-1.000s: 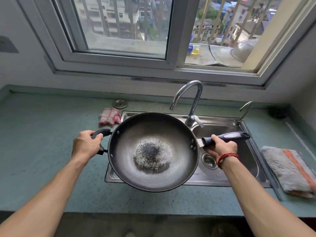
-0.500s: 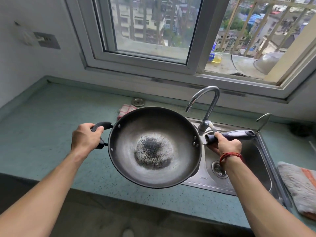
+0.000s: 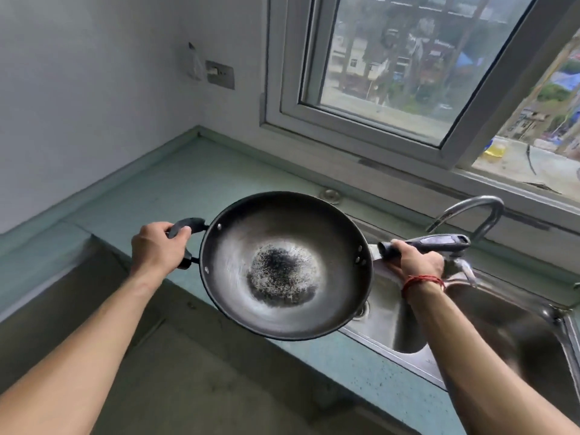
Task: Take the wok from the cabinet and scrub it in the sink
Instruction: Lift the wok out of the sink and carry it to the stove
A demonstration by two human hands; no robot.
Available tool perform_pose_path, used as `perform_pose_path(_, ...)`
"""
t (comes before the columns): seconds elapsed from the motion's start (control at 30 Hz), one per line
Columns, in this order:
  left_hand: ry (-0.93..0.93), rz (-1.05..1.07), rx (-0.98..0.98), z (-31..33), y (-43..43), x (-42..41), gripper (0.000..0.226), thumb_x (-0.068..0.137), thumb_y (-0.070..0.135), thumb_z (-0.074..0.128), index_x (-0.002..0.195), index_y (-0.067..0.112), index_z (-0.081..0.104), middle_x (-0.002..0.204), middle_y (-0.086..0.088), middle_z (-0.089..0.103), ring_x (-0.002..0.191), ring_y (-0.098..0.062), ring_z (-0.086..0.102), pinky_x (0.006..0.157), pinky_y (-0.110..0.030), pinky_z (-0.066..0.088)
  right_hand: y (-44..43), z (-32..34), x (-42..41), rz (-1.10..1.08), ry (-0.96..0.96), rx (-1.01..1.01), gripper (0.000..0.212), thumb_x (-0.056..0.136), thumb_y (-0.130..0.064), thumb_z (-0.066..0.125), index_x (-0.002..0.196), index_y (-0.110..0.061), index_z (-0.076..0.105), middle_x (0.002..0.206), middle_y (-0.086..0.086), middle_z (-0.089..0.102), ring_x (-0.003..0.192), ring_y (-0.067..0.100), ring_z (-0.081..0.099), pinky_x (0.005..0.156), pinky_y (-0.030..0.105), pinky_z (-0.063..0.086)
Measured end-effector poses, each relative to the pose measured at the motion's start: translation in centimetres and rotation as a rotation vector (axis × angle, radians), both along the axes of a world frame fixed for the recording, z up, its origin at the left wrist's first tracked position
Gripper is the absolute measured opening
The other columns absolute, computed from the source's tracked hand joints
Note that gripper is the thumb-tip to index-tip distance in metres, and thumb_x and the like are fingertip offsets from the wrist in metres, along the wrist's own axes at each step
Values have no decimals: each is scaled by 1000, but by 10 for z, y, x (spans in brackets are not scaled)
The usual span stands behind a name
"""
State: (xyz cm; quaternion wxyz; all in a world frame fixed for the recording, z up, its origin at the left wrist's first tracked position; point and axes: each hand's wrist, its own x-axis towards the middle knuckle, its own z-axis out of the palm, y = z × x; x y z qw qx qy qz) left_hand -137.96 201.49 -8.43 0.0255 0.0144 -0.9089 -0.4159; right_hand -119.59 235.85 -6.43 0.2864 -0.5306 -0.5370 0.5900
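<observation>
Single head-worn wide-angle view, close above the countertop, facing forward and down, tilted, far-left wall corner ahead, window far right, sink near right

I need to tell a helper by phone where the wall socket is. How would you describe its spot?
Start at the window above the green counter. Look left of its frame on the white wall: the socket is a small grey plate. A clear plastic bag hangs beside it.
</observation>
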Motion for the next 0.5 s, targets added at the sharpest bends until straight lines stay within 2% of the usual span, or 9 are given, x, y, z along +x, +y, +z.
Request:
perform_pose_path(0.07,27,40,42,1,-29,-2,35,87,30,63,73,-1,67,62,-16,64,61,-31,64,56,-33,49,-20,-4,-22,46,-13,29,37,77,-23,78,102,2,67,94,7,65,83,20,63,60,21,43)
perform_pose_path(0.1,22,62,44,3,-45,0,33,89,26,64,74,-3,66,61,-16,60,55,-23,60,50,-28,46,-32,-5,-32,68,-17,30,36,76,-23,78,100,2,67,97,8,66,85,20,63,63,23,44)
perform_pose_path(0.13,19,91,31,5,-60,2,30,91,22,63,75,-4,66,61,-16,58,50,-18,56,46,-23,42,-44,-5,-41,82,-25,28,30,75,-21,79,94,0,67,97,9,67,82,19,63,62,24,46)
perform_pose_path(0.17,26,128,13,7,-76,3,31,91,21,63,76,-6,66,63,-19,59,52,-22,55,48,-25,42,-55,-5,-52,108,-8,33,21,75,-17,78,82,-4,65,95,9,67,78,19,63,57,23,48)
perform_pose_path(0.23,44,200,-5,6,-108,2,34,90,24,63,73,-5,65,71,-26,64,66,-36,58,59,-36,43,-81,-5,-74,171,30,12,19,74,-9,78,71,-7,59,86,12,67,66,18,65,49,23,54)
perform_pose_path(0.3,37,268,1,3,-139,3,38,90,26,63,63,0,58,66,-24,61,68,-37,57,60,-40,42,-106,-6,-94,231,61,-31,20,75,-2,77,71,-7,57,79,15,66,63,21,67,49,31,59)
perform_pose_path(0.37,14,330,7,0,-168,6,40,91,27,63,61,2,55,60,-18,58,66,-35,55,57,-38,38,-129,-7,-113,299,65,-69,19,74,2,76,70,-5,58,76,15,66,63,24,68,54,36,60)
perform_pose_path(0.5,13,447,4,0,-215,17,39,91,28,63,65,-1,59,66,-20,62,69,-37,57,58,-39,41,-171,-13,-152,434,77,-109,18,76,5,72,68,0,57,70,15,64,51,19,66,53,34,60)
